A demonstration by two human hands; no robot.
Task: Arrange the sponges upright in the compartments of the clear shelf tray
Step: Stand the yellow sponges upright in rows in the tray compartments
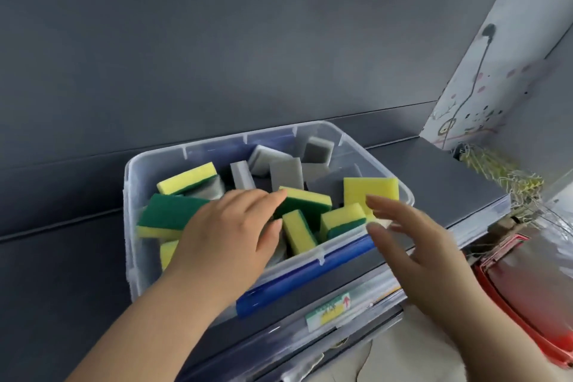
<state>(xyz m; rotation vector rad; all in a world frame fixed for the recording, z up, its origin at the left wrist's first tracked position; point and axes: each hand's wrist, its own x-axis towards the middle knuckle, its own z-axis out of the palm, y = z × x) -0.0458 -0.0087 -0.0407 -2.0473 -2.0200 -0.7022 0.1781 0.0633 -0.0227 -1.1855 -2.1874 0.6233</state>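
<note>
"Inside the clear bin (131, 257), what's there?"

"Yellow-and-green sponges (370, 192) and grey sponges (285, 172), jumbled, flat or tilted. My left hand (229, 226) reaches over them, fingers straight, close together, holding nothing. My right hand (412, 236) hovers by the near rim, fingers spread."

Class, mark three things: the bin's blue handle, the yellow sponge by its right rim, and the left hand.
blue handle (310, 274), head view, middle of the bar.
yellow sponge (369, 187), head view, its broad yellow face.
left hand (229, 232), head view, back of the hand.
</note>
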